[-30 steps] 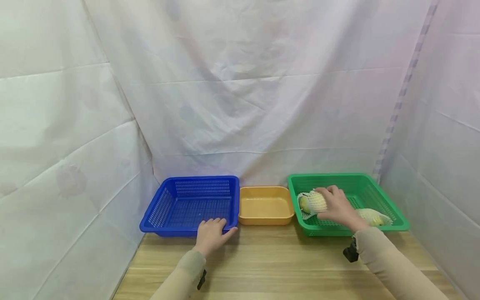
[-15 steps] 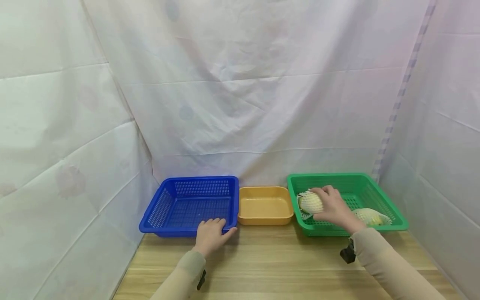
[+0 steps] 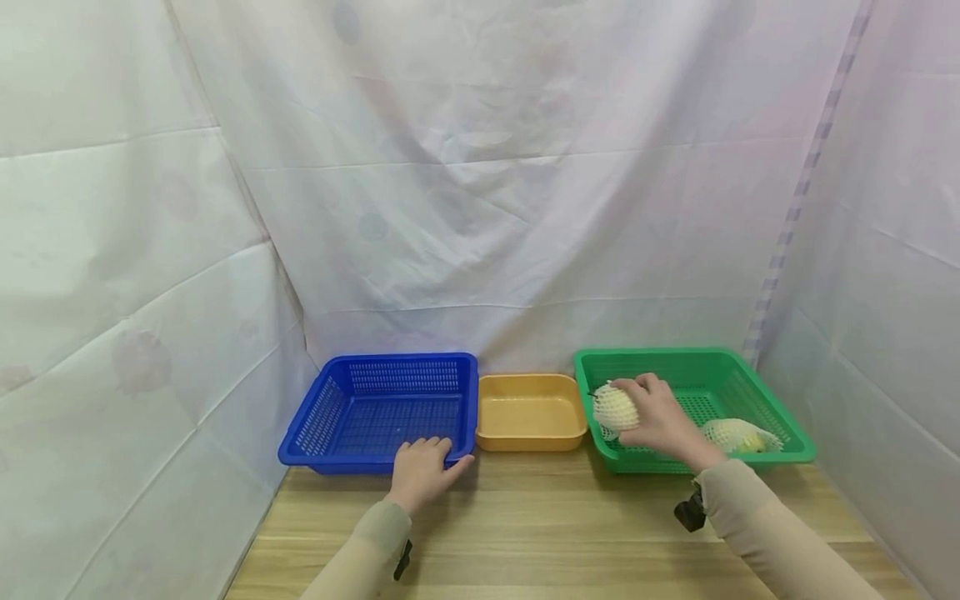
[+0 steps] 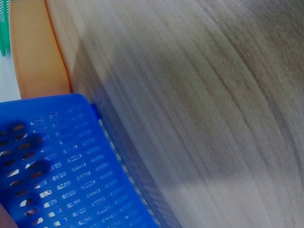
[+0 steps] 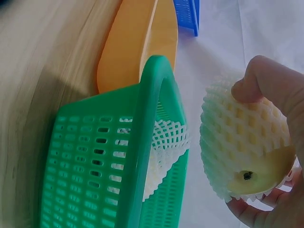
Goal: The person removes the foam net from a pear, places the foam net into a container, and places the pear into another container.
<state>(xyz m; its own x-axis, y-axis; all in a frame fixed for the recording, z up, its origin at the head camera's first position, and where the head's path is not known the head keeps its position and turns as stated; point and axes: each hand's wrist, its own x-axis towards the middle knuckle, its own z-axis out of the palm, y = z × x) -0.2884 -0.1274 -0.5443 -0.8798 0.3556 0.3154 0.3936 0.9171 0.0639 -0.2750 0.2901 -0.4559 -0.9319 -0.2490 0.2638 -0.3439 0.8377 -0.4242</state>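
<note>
My right hand (image 3: 656, 421) holds a pear (image 3: 617, 408) in a white foam net, above the left part of the green basket (image 3: 776, 400). In the right wrist view, thumb and fingers grip the netted pear from opposite sides, with its dark-tipped end bare. Another netted fruit (image 3: 742, 436) lies at the basket's front right. More white foam net (image 5: 166, 137) shows inside the basket's near corner; whether it holds fruit, I cannot tell. My left hand (image 3: 422, 472) grips the front rim of the blue basket (image 3: 300, 459), fingers hooked inside it and partly hidden.
Between the two baskets stands a shallow orange tray (image 3: 532, 443). All three containers sit along the back of a wooden table (image 3: 525, 533). White cloth (image 3: 480, 217) hangs behind and on both sides.
The right hand has shifted left and slightly up with the pear, towards the green basket's left rim. The pear has turned in view. The left hand stays in place.
</note>
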